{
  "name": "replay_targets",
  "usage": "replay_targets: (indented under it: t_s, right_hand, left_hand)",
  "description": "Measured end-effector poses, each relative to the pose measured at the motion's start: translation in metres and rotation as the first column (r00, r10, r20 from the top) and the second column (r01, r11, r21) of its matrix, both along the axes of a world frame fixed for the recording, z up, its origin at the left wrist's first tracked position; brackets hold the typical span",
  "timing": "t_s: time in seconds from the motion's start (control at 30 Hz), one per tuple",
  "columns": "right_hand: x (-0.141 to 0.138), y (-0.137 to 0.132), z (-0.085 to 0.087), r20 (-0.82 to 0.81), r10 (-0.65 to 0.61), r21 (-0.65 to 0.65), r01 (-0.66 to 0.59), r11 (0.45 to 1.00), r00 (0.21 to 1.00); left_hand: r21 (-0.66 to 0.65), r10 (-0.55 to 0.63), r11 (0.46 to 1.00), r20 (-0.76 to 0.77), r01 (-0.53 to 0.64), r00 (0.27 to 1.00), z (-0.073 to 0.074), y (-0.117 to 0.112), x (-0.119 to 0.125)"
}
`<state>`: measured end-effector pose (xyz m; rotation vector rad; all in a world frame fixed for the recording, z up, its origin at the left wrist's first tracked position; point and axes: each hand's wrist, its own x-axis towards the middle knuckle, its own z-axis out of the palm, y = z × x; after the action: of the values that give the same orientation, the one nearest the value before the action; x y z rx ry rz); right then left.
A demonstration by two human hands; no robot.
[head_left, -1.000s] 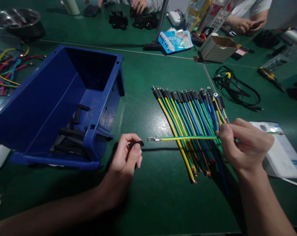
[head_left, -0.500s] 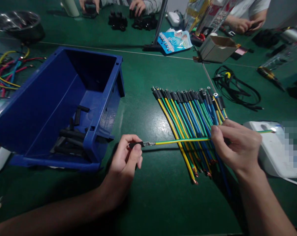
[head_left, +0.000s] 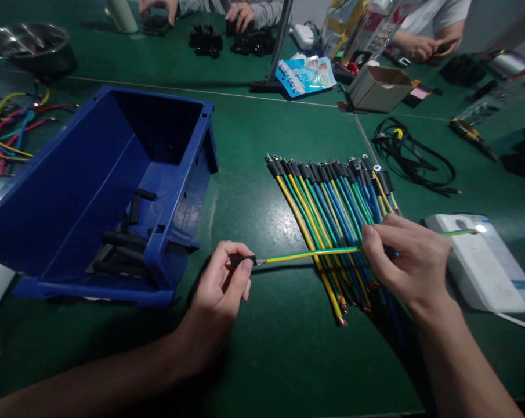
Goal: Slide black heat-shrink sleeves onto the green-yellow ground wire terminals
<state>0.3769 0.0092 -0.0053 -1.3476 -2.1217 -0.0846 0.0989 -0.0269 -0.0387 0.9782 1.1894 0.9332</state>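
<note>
My left hand point(head_left: 224, 285) pinches a short black sleeve point(head_left: 243, 260) between thumb and forefinger. My right hand point(head_left: 408, 261) grips a yellow-green wire point(head_left: 308, 254) held level above the table. The wire's metal lug end sits inside the sleeve. Under the wire lies a row of yellow, green and blue wires point(head_left: 332, 215) with black sleeves on their far ends. A blue plastic bin point(head_left: 109, 191) tilts beside my left hand and holds several loose black sleeves point(head_left: 123, 238).
A white device point(head_left: 480, 261) lies right of my right hand. A black cable coil point(head_left: 412, 157), a cardboard box point(head_left: 377, 87) and a blue packet point(head_left: 306, 72) sit farther back. Coloured wires point(head_left: 10, 125) and a metal bowl point(head_left: 31, 43) are far left. Other people's hands point(head_left: 240, 11) work across the table.
My right hand has pushed the yellow-green wire leftward. Its lug, which was apart from the sleeve, has slid into the black sleeve held in my left hand.
</note>
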Motion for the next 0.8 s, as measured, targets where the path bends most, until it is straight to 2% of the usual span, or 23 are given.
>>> replay_targets:
  t_s: [0.3,0.8]
  right_hand:
    - [0.0023,0.0006,-0.0031,-0.010,0.020,0.005,-0.020,1.000,1.000]
    - [-0.0063,0.0001,-0.0077,-0.039,0.055,-0.014,-0.056,0.998,0.998]
  left_hand:
    - [0.100,-0.024,0.995,0.005,0.023,1.000,-0.0057,0.0023,-0.0007]
    - [0.095,-0.054,0.994,-0.048,0.058,0.997,-0.0001,0.0047,-0.0028]
